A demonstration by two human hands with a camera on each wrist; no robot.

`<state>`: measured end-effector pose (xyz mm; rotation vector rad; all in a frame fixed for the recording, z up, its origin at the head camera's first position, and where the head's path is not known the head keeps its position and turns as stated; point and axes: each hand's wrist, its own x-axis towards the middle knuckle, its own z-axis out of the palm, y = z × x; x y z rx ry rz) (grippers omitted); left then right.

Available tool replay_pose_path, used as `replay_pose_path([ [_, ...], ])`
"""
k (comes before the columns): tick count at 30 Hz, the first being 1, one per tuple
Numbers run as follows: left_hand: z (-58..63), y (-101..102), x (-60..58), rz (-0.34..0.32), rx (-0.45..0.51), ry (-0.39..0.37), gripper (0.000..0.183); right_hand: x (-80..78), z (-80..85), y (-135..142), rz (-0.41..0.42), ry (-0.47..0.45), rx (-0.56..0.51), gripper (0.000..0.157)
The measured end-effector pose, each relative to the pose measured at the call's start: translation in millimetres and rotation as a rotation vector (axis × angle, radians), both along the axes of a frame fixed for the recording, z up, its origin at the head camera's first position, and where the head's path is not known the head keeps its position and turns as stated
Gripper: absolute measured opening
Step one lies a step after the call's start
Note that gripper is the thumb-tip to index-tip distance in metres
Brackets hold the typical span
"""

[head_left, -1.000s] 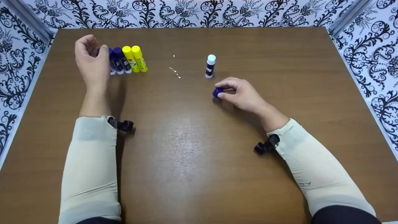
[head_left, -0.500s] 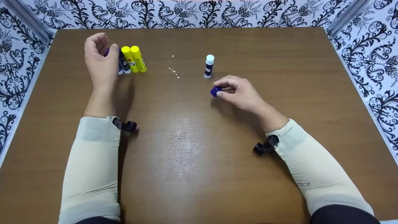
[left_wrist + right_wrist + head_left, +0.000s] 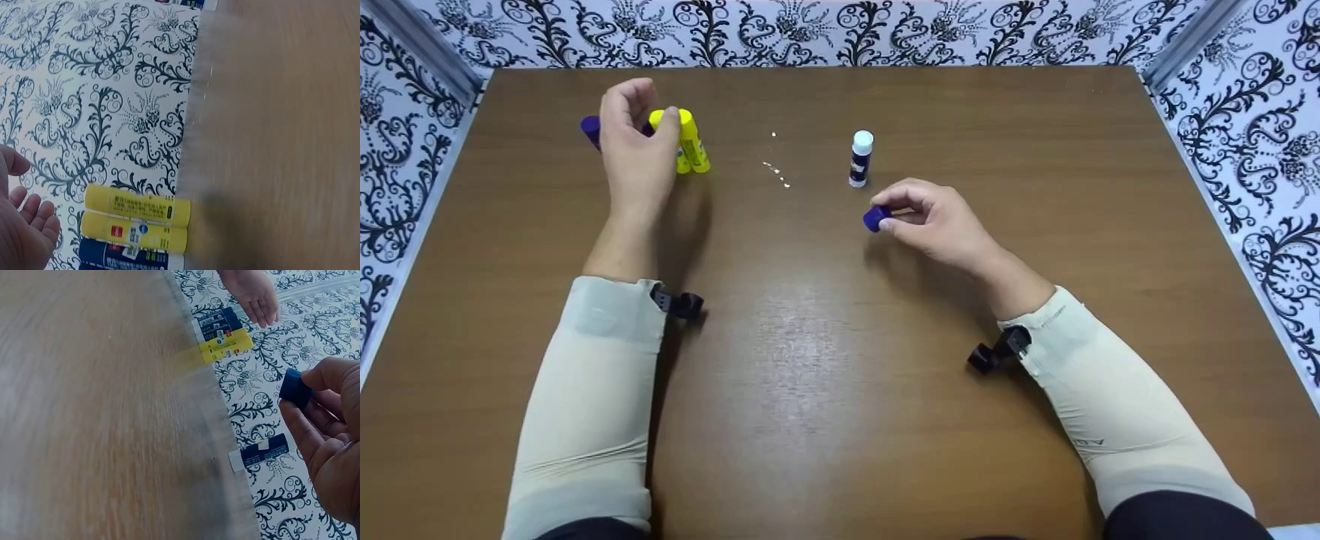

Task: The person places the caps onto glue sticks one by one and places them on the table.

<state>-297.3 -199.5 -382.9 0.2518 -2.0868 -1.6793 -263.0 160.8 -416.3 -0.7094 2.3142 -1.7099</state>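
My right hand pinches a dark blue cap between thumb and fingers, raised off the table. Just beyond it stands an uncapped glue stick, upright, with a dark blue label and white top. At the far left, my left hand hovers in front of a row of glue sticks, holding nothing; its fingers are loosely bent. Two yellow glue sticks form the row's right end. A blue glue stick shows left of the hand, which hides most of the other blue ones; several appear in the right wrist view.
Small white crumbs lie on the brown wooden table between the row and the single glue stick. Patterned black-and-white panels border the table at the back and sides. A small black camera is strapped to each wrist.
My left hand has moved right along the row, uncovering a blue glue stick on the left and partly covering a yellow one. My right hand with the cap has shifted slightly up and left.
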Motion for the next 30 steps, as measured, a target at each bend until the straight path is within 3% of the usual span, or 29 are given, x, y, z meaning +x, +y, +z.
replay_pose_path([
  [9, -2.5, 14, -9.9, -0.01, -0.052, 0.022, 0.036, 2.9, 4.4, 0, -0.004, 0.0, -0.027, 0.029],
  [20, -8.6, 42, -21.6, -0.077, -0.064, 0.068, 0.038, 4.4, 10.1, 3, -0.023, -0.003, -0.045, 0.027],
  [26, -6.2, 60, -20.9, -0.109, -0.06, 0.06, 0.039, 6.1, 10.9, 3, -0.02, -0.001, -0.058, 0.027],
  [30, 3.0, 74, -13.5, -0.134, -0.037, 0.065, 0.038, 7.1, 12.6, 2, -0.01, 0.002, -0.075, 0.028],
])
